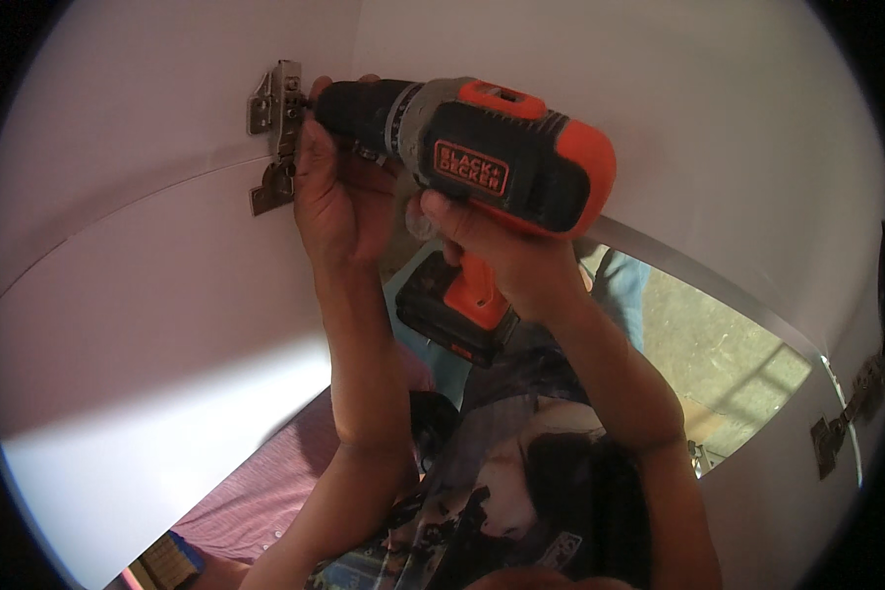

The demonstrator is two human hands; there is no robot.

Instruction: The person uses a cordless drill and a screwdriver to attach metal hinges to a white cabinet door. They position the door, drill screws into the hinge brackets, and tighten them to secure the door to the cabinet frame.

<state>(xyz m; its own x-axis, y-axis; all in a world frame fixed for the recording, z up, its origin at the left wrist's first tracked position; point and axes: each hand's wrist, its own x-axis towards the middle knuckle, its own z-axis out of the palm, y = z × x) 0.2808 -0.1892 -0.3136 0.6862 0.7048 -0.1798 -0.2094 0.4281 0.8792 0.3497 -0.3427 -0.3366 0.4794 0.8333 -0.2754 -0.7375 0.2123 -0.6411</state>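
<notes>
My right hand [506,251] wraps around the grip of an orange and black cordless drill [551,167], a finger near its trigger. The drill lies nearly level, its chuck pointing left at a metal cabinet hinge [286,108] on the white panel. My left hand [329,202] is raised at the hinge, with the thumb and fingers closed around the front of the chuck. Whatever those fingers pinch is hidden, and the bit's tip is too small to make out against the hinge. A black battery [452,310] sits at the base of the drill.
White panels [147,236] enclose the work on the left and top. Another metal hinge [846,418] is at the far right edge. Through an opening, a concrete floor [698,315] shows. Someone in a pink shirt [265,472] is close by at the lower left.
</notes>
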